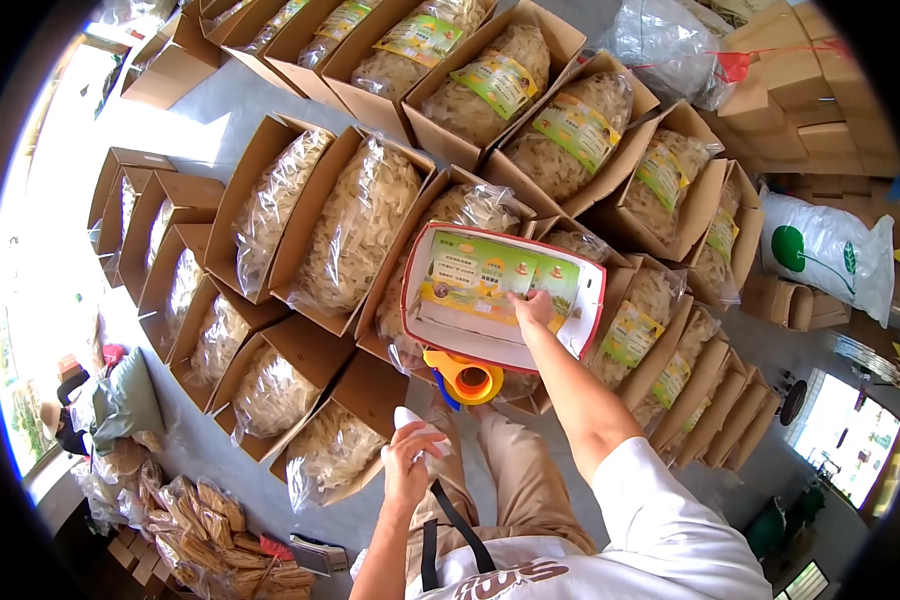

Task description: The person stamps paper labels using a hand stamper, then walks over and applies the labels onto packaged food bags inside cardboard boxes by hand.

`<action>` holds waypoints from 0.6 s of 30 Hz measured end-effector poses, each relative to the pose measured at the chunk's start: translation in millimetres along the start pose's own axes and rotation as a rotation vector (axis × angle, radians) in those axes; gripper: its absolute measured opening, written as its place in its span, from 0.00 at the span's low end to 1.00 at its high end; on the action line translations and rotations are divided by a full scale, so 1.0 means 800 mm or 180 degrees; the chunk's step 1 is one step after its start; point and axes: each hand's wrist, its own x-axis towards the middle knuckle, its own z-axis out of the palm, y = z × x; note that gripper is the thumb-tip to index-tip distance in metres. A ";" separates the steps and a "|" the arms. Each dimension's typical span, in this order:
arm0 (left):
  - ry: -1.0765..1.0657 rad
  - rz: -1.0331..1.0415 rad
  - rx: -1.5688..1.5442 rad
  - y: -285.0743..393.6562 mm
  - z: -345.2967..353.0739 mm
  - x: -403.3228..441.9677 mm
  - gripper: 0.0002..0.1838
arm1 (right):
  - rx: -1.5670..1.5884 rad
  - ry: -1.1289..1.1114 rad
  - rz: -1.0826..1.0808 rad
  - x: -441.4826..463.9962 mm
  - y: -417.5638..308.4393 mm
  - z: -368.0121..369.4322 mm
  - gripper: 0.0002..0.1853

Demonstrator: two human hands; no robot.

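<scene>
A shallow white box (448, 334) with a red rim rests on top of the open cartons in front of me. Green and yellow printed labels (470, 262) lie inside it. My right hand (533, 310) reaches into this box, its fingers closed at the edge of a label. Lower down, near my legs, my left hand (410, 458) is closed around a crumpled white piece that looks like tissue or cloth (407, 418). Just below the box is a yellow and blue tape dispenser (465, 380), with an orange ring showing.
Rows of open cartons (310, 345) hold clear bags of pale dried flakes; bags (575, 130) in the far and right rows carry labels. A white sack (825, 250) and stacked cartons (800, 90) stand at right. Bundled tan goods (195, 525) lie lower left.
</scene>
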 end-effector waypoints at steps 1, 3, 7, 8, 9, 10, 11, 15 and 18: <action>-0.0049 0.0067 0.0415 0.001 0.001 -0.002 0.17 | 0.0204 0.0061 -0.0090 0.006 0.009 0.004 0.20; 0.0008 0.0258 0.0311 0.003 0.002 -0.004 0.16 | 0.0513 -0.0129 -0.0101 0.012 0.020 -0.003 0.15; 0.0020 -0.0228 -0.0255 0.024 -0.002 -0.010 0.09 | 0.0449 -0.0139 -0.0532 0.002 0.023 -0.024 0.12; 0.0122 -0.0503 -0.0384 0.037 -0.006 -0.012 0.07 | 0.0456 -0.0137 -0.0568 -0.001 0.027 -0.027 0.12; 0.0102 -0.0284 -0.0466 0.044 -0.012 -0.012 0.06 | 0.0237 0.0204 -0.1052 -0.013 0.022 -0.037 0.11; 0.0140 -0.0250 -0.0471 0.056 -0.017 -0.015 0.06 | 0.0025 0.0552 -0.1536 -0.024 0.015 -0.046 0.10; 0.0146 -0.0212 -0.0452 0.069 -0.020 -0.017 0.09 | -0.0301 0.0494 -0.1565 -0.035 0.012 -0.062 0.09; 0.0156 -0.0172 -0.0128 0.112 -0.035 -0.030 0.14 | -0.0674 0.0444 -0.1856 -0.077 -0.009 -0.117 0.09; 0.0328 0.0027 0.0014 0.121 -0.038 -0.039 0.08 | -0.0755 0.0317 -0.1794 -0.115 -0.025 -0.159 0.08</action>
